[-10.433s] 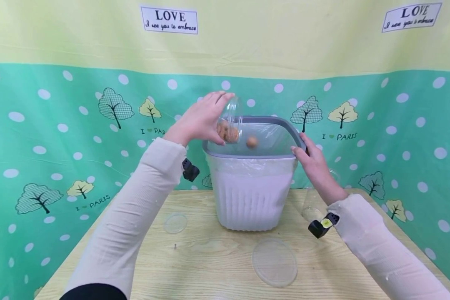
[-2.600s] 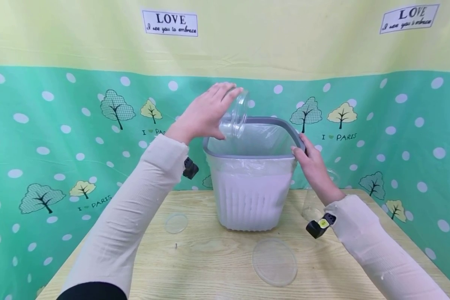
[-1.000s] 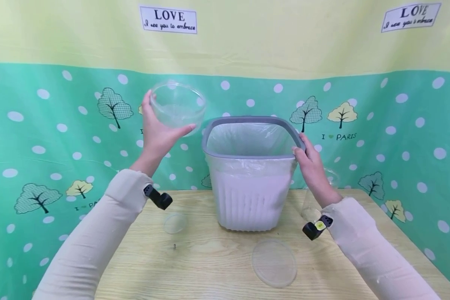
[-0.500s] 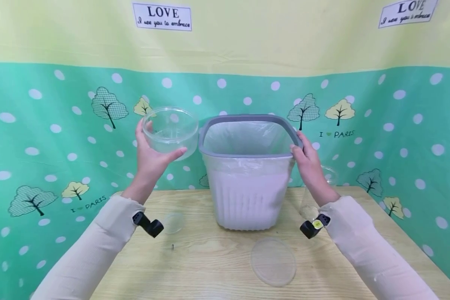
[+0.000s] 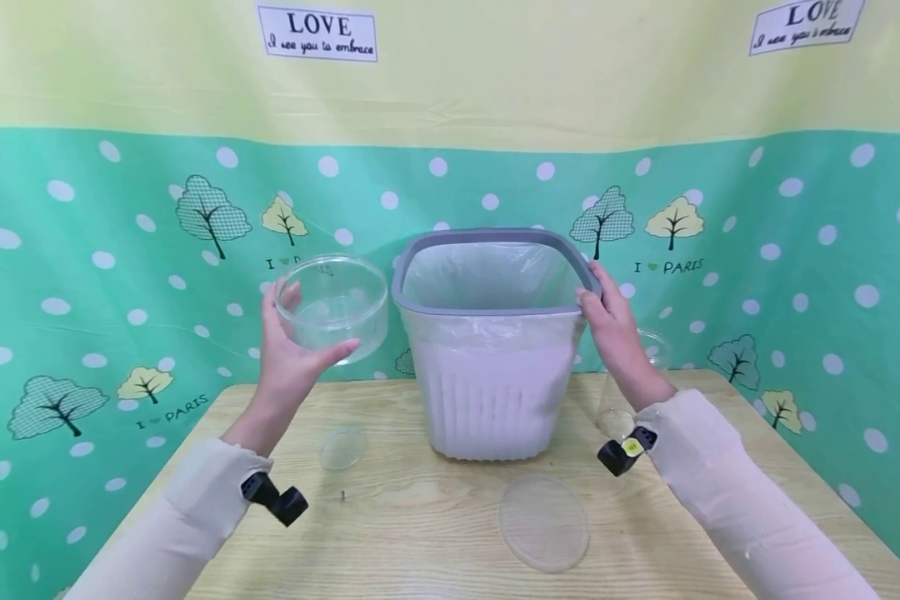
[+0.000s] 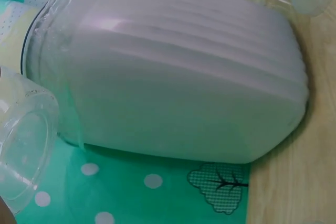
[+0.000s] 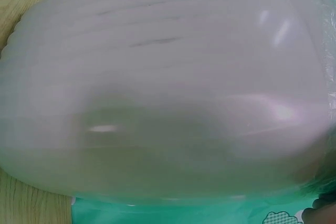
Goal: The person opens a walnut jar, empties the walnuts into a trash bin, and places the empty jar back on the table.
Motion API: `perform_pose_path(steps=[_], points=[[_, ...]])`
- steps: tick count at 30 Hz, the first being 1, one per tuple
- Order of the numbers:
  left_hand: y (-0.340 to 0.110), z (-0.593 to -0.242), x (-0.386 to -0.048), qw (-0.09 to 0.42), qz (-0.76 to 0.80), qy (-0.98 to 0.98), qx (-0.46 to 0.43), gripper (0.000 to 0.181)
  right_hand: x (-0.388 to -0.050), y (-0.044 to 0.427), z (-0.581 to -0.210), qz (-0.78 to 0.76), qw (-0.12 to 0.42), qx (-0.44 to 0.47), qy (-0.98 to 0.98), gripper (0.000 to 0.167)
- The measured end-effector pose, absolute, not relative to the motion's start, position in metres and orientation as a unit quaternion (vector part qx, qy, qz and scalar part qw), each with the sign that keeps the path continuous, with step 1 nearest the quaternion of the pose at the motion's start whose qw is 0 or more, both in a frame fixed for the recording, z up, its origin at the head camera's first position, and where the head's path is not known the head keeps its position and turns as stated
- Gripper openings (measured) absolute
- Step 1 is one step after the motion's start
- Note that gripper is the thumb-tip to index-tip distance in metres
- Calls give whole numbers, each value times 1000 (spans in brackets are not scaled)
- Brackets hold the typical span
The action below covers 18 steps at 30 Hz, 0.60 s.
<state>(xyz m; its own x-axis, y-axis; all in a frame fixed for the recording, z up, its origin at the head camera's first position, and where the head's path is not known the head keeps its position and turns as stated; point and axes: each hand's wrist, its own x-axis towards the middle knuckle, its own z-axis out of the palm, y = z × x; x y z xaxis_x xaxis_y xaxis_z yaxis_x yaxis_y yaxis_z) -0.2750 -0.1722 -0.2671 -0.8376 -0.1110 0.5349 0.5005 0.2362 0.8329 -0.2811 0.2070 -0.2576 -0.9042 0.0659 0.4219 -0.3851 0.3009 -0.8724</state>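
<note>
My left hand [image 5: 292,350] holds a round clear plastic jar [image 5: 333,312], lidless and upright in the air to the left of the trash bin. Nothing shows inside the jar. In the left wrist view, part of the jar [image 6: 26,140] appears at the left edge. The pale trash bin [image 5: 495,392] has a grey rim and a clear liner bag [image 5: 495,271]; its bottom is hidden. My right hand [image 5: 615,329] grips the bin's rim at the right corner. The bin's side [image 7: 168,87] fills most of the right wrist view.
A small clear lid [image 5: 342,447] lies left of the bin, and a larger one [image 5: 543,523] lies in front. Behind my right forearm stands a tall clear jar [image 5: 617,408]. A tiny dark bit [image 5: 342,497] sits on the wooden table [image 5: 420,533]. A patterned curtain [image 5: 450,100] hangs behind.
Earlier, my left hand tipped the jar over the bin and brown round pieces fell out. The emptied jar has since turned upright, moved left and come lower. My right hand stays on the rim.
</note>
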Motion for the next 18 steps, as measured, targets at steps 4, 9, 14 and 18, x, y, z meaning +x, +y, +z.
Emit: perform_pose_path(steps=[4,9,14,18], points=[[-177,-278,-268,236,-601,-751,-142,114,-282,207,-258,586,194,103,-780,60],[-179,-296,-259,213,-602,-753,-157,112,-281,206,-259,588,193,103,-779,60],[-179,-315,-249,186,-609,-751,-173,111,-281,206,-258,591,195,103,-776,60],[-180,-332,-242,174,-625,-732,-207,111,-281,206,-259,593,195,103,-774,60]])
